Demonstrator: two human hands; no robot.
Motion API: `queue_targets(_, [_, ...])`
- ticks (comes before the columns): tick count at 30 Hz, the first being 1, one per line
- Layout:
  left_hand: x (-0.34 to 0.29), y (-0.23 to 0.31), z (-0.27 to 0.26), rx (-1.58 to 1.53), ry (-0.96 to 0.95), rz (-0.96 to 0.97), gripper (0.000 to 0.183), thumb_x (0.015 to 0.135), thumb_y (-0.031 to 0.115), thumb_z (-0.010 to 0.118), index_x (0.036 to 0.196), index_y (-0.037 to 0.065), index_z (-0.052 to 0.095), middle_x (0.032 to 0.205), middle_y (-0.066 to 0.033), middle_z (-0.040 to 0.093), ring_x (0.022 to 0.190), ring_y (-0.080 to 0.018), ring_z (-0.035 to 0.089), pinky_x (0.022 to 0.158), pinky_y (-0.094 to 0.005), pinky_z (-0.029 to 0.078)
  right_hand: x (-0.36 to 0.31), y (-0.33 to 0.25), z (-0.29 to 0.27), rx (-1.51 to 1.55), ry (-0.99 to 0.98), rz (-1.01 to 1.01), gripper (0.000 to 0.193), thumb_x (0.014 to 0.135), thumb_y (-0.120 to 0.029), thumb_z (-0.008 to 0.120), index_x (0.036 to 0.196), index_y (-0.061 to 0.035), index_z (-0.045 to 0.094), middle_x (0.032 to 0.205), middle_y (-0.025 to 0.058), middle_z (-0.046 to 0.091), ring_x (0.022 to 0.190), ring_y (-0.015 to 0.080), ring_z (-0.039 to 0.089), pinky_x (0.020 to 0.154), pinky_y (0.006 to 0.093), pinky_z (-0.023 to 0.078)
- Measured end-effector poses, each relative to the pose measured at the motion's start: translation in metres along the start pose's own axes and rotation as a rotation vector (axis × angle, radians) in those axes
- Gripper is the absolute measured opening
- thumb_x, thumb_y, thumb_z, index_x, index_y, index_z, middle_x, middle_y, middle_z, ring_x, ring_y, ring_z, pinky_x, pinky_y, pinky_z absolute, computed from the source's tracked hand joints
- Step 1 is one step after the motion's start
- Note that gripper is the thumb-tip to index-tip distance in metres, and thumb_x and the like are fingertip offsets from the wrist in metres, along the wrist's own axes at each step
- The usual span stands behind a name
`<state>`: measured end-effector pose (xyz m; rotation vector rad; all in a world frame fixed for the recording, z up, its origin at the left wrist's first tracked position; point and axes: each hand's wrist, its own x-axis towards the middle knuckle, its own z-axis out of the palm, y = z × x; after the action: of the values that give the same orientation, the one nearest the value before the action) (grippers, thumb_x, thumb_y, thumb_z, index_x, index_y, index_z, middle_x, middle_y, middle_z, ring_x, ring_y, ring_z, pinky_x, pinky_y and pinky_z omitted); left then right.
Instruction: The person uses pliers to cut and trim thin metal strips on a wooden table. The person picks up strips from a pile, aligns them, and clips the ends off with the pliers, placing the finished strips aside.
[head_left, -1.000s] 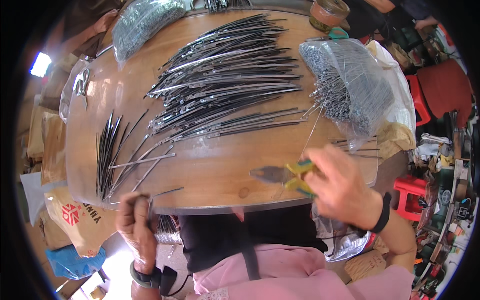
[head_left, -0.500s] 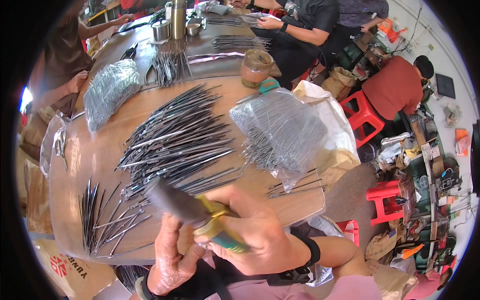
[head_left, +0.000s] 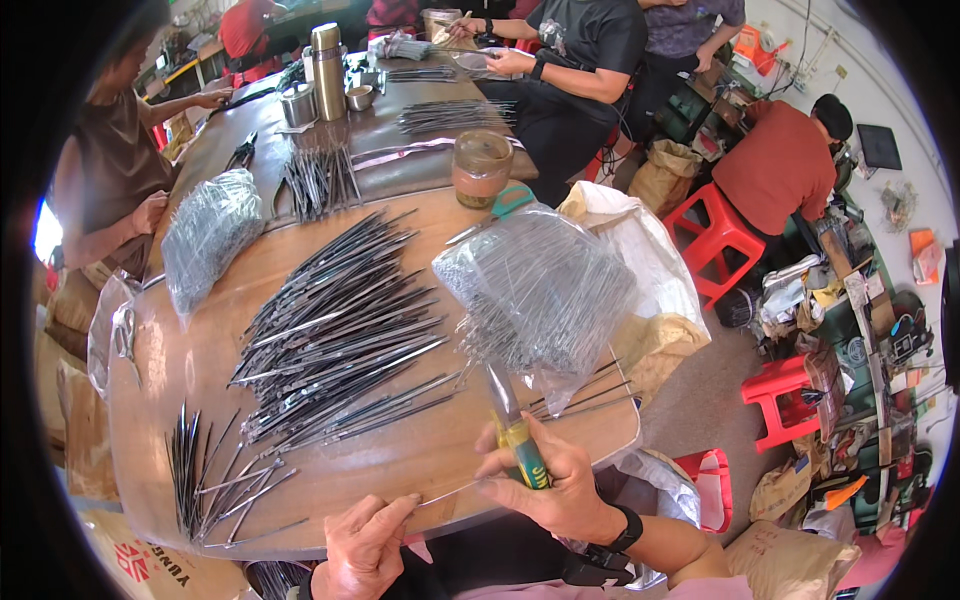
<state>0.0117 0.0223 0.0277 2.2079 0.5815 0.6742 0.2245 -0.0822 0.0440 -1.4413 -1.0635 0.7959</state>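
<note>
At the table's near edge, my right hand (head_left: 555,490) is closed around pliers (head_left: 516,430) with yellow and green grips, their metal head pointing up and away from me. To its left, my left hand (head_left: 365,540) pinches one end of a thin wire-like piece (head_left: 446,494). The piece spans the gap to my right hand's fingertips; whether those fingers grip it I cannot make out. Beyond my hands lies a large pile of dark thin metal strips (head_left: 330,330). A smaller bunch of strips (head_left: 188,470) lies at the left, with several loose ones beside it.
Clear plastic bags of thin metal pieces lie on the table, one right (head_left: 545,290), one left (head_left: 212,235). Farther back stand a jar (head_left: 482,170) and a steel flask (head_left: 327,75). Scissors (head_left: 124,332) lie left. Other people sit around; red stools (head_left: 715,245) stand right.
My hands have moved apart and nearer to me. The pliers have swung from pointing left, over my left hand, to pointing up and away, baring the thin piece between the hands.
</note>
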Motion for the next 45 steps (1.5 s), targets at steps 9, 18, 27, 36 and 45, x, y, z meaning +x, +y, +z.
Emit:
queue_targets(9, [0.004,-0.017,-0.002,0.12,-0.164,0.066,0.03,0.075,-0.003,0.071,0.104,0.002,0.068,0.076,-0.0107,0.062,0.068,-0.0271,0.063,0.062,-0.0347,0.051,-0.019,0.018,-0.002,-0.088,0.003,0.131,0.023,0.082,-0.001,0.07,0.105,-0.0013,0.064,0.095,0.0064,0.066,0.082,0.0169,0.066,0.077,0.0309,0.051])
queue_targets(18, [0.042,-0.074,-0.028,0.635,0.025,0.082,0.018,0.074,0.005,0.072,0.089,0.001,0.064,0.087,-0.0125,0.055,0.083,-0.032,0.057,0.07,-0.0422,0.049,-0.033,0.021,-0.037,0.647,0.21,0.509,0.014,0.085,-0.005,0.069,0.099,-0.0015,0.066,0.105,0.0084,0.062,0.084,0.0174,0.058,0.074,0.0303,0.047])
queue_targets(27, [0.037,-0.077,-0.035,0.545,-0.087,0.057,0.011,0.077,0.008,0.07,0.088,0.006,0.067,0.08,-0.0098,0.053,0.08,-0.0301,0.057,0.066,-0.0426,0.048,-0.053,0.021,-0.016,1.264,0.141,0.522,0.015,0.081,-0.011,0.072,0.09,-0.0048,0.061,0.114,0.0119,0.054,0.089,0.0204,0.052,0.075,0.0353,0.041])
queue_targets(36, [0.025,-0.078,-0.049,0.661,-0.055,0.05,0.02,0.081,0.002,0.065,0.1,0.005,0.058,0.083,-0.0113,0.054,0.079,-0.0317,0.056,0.067,-0.0439,0.044,-0.055,0.023,-0.037,0.865,0.148,0.505,0.012,0.082,-0.005,0.07,0.092,-0.0002,0.066,0.115,0.0142,0.057,0.092,0.0218,0.054,0.078,0.0402,0.045])
queue_targets(45, [0.028,-0.068,-0.06,0.639,-0.128,0.062,0.036,0.075,0.006,0.067,0.11,0.002,0.056,0.088,-0.0123,0.051,0.089,-0.0328,0.049,0.08,-0.0451,0.04,-0.049,0.021,-0.052,0.382,0.115,0.455,0.014,0.085,-0.007,0.072,0.096,0.0009,0.067,0.113,0.0117,0.058,0.094,0.0196,0.059,0.083,0.0346,0.048])
